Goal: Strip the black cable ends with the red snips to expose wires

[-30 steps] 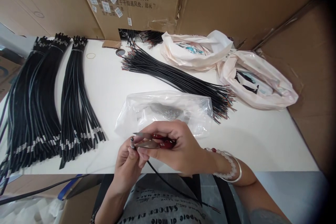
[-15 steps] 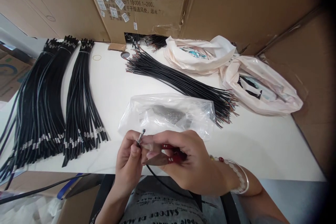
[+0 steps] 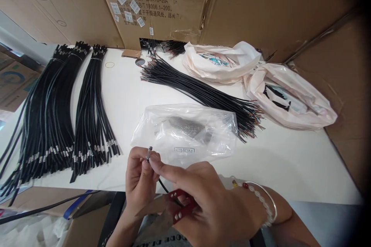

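My left hand [image 3: 140,183] is closed round the end of a thin black cable [image 3: 163,185], whose metal-ringed tip [image 3: 148,153] sticks up between thumb and fingers. My right hand [image 3: 208,204] grips red-handled thread snips [image 3: 176,205] in its palm, blades pointing left and down, while its forefinger reaches across to touch the cable end by the left fingertips. Both hands hover at the near edge of the white table [image 3: 290,162]. A clear plastic bag [image 3: 185,131] holding small metal parts lies just beyond them.
Two bundles of black cables with metal-ringed ends [image 3: 49,115] [image 3: 92,112] lie at the left. A loose sheaf of black cables with bare wire ends [image 3: 199,92] runs diagonally across the middle. Two pinkish plastic bags [image 3: 220,61] [image 3: 290,96] sit at the right. Cardboard boxes [image 3: 162,0] wall the back.
The right hand has dropped down and to the right with the snips, away from the cable tip, and its forefinger has stretched out to the tip. The left hand still holds the cable.
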{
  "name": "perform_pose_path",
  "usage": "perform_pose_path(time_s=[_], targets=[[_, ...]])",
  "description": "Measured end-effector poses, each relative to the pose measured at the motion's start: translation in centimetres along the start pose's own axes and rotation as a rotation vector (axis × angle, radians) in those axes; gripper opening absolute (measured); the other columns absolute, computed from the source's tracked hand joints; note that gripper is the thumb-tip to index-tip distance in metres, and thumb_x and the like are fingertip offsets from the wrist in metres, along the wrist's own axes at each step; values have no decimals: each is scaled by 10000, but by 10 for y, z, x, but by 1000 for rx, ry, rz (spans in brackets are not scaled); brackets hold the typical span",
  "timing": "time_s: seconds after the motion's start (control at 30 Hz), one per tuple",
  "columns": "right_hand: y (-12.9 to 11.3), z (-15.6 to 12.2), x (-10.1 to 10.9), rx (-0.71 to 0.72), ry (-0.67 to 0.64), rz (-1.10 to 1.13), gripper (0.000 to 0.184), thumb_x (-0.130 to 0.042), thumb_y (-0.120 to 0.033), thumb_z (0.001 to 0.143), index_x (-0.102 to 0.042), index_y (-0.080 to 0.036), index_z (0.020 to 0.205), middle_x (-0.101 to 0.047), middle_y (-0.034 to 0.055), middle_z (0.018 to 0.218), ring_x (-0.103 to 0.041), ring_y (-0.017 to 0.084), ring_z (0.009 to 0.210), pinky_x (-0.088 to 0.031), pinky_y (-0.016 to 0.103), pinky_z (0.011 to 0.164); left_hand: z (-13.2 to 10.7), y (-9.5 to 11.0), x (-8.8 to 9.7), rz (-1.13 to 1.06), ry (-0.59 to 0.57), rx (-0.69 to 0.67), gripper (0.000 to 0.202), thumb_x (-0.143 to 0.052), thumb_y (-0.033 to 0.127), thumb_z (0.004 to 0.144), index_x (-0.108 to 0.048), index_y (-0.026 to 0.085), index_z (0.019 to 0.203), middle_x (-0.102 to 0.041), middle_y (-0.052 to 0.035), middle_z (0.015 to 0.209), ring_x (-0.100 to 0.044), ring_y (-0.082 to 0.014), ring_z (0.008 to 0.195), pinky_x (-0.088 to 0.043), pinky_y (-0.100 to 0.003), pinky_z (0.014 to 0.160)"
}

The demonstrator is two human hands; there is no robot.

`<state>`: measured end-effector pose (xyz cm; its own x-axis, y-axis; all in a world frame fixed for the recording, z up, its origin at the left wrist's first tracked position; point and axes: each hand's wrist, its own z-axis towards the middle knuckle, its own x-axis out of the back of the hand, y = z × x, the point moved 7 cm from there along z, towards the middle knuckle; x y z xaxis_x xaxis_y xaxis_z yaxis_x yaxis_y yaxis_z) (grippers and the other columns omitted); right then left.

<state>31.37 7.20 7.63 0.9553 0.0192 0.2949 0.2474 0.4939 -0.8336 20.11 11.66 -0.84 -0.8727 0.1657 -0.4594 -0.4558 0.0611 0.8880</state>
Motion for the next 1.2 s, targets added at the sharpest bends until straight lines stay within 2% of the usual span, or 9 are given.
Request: perform_pose_path(time_s=[0.17,0.27,0.37,0.47,0.57,0.73,0.8,0.93,1.2], targets=[[2,-8,-17,-25,-128,-3,488,-521,-329,896,-552,-100,1327,-673,-29,602,-552,98,441,-499,215,541,-7,-6,3,40,53,13,83,-595,307,922,-562,237,893,-459,51,588,-380,-57,483,-313,-175,459],[0,-6,-16,-36,-141,-33,475,-541,-315,888,-557,-90,1306,-670,-31,603,-531,89,429,-498,215,551,-10,-8,0,34,53,18,117,-576,334,931,-554,234,873,-441,57,554,-369,-58,466,-325,-171,456],[-1,2,2,-99,-129,-41,351,-622,-303,865,-602,-150,1181,-729,-25,751,-559,54,457,-456,172,502,-7,-7,1,96,98,61,166,-594,372,918,-542,230,850,-479,51,601,-396,-59,482,-355,-160,458],[2,11,32,-166,-53,-179,423,-652,-434,877,-552,-170,1193,-732,-25,789,-622,73,535,-442,184,492,-4,-5,-1,143,124,132,228,-581,425,918,-528,221,833,-434,58,566,-353,-60,465,-334,-144,440],[3,17,50,-36,-4,-511,249,-558,-401,958,-553,-173,1060,-687,-36,684,-592,85,519,-399,216,477,-2,-7,-11,11,66,224,282,-529,441,942,-495,208,785,-310,82,512,-203,-56,426,-269,-140,398],[4,13,37,309,11,-938,203,-576,-366,958,-581,-172,1020,-650,-49,626,-561,91,501,-368,256,477,-6,-15,-31,-200,-64,386,310,-513,437,951,-458,208,750,-164,98,535,-62,-54,435,-154,-159,373],[5,11,34,383,41,-989,194,-610,-340,937,-588,-171,1031,-650,-59,621,-537,83,478,-364,250,472,-8,-15,-36,-229,-97,414,313,-508,440,953,-454,210,746,-128,100,532,-47,-52,429,-131,-169,376],[4,12,35,418,74,-1024,188,-630,-319,920,-589,-171,1027,-670,-59,641,-530,74,472,-379,242,477,-11,-15,-39,-237,-153,415,314,-457,429,976,-459,213,748,-119,95,530,-52,-54,425,-124,-180,383],[1,13,36,395,34,-997,215,-580,-380,951,-594,-177,1020,-651,-67,646,-518,76,476,-388,259,476,-11,-18,-23,-62,-111,310,326,-456,430,973,-482,208,734,-217,70,559,-160,-65,471,-218,-167,428]])
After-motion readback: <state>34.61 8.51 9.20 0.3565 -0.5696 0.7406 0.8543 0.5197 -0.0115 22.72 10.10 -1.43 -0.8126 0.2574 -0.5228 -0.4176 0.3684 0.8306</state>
